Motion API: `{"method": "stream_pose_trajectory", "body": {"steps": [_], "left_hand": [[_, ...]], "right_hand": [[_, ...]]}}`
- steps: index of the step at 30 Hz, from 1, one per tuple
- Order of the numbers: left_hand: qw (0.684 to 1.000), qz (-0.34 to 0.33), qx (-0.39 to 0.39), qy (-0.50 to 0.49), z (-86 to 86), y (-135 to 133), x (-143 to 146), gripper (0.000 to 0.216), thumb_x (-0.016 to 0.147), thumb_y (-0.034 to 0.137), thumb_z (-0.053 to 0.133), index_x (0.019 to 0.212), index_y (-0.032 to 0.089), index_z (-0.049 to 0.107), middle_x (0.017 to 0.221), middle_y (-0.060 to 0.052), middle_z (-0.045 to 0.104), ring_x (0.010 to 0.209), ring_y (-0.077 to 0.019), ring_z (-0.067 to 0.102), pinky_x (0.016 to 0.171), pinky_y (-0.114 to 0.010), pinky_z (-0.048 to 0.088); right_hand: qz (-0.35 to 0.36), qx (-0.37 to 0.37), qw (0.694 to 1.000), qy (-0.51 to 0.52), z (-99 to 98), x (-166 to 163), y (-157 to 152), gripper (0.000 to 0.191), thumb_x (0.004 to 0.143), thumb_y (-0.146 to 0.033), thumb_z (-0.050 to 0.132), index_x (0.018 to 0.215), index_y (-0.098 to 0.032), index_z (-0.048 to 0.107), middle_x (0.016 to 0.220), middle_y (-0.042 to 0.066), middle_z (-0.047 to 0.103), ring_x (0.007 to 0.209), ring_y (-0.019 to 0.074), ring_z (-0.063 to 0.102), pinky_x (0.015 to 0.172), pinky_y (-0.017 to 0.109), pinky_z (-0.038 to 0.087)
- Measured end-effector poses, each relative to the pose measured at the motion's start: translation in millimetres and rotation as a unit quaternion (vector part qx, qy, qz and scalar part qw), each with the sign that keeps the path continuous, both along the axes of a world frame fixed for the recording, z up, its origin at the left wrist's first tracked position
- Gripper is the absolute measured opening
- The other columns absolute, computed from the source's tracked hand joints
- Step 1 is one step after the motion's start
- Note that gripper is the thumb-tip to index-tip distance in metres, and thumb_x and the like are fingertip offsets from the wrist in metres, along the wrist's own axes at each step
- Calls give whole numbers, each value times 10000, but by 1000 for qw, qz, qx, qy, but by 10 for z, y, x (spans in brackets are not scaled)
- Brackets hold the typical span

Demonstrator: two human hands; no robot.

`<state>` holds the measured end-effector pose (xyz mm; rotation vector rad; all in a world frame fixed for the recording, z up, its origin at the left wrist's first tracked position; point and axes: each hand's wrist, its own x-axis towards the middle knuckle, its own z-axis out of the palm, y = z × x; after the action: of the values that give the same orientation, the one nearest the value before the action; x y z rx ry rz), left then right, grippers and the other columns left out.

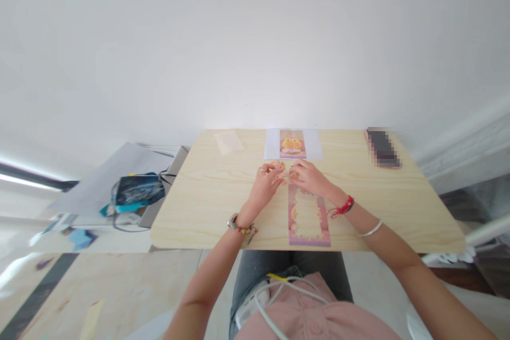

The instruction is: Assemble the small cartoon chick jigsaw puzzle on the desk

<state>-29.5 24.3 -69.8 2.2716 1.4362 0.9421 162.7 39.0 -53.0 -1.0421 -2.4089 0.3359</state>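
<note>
**Hands meet at the middle of the counter**

At the centre of the counter [207,207], the left hand [265,183] and right hand [313,178] come together, fingertip to fingertip, over a small cluster of puzzle pieces [283,172]. Just nearer the person, a long puzzle board [308,218] runs to the counter's near edge, beside the right wrist. Behind the pieces, against the far edge, lies a picture sheet [292,143]. A thin sleeve [228,141] lies to its left, apart from it. A phone [382,147] sits in the far right corner. Off the counter's left side, a bag [139,191] rests on a lower side table [175,162].
</note>
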Motion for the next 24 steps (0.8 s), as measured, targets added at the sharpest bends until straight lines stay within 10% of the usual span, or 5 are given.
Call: {"method": "stream_pose_trajectory", "body": {"steps": [24], "left_hand": [[983, -33, 23, 179, 36, -340, 425, 70, 761, 138, 532, 782, 160, 596, 907, -83, 516, 933, -188, 492, 775, -317, 463]], "right_hand": [[-40, 44, 989, -135, -211, 177, -352, 202, 775, -350, 569, 749, -150, 566, 804, 61, 540, 758, 176, 494, 670, 299, 368]]}}
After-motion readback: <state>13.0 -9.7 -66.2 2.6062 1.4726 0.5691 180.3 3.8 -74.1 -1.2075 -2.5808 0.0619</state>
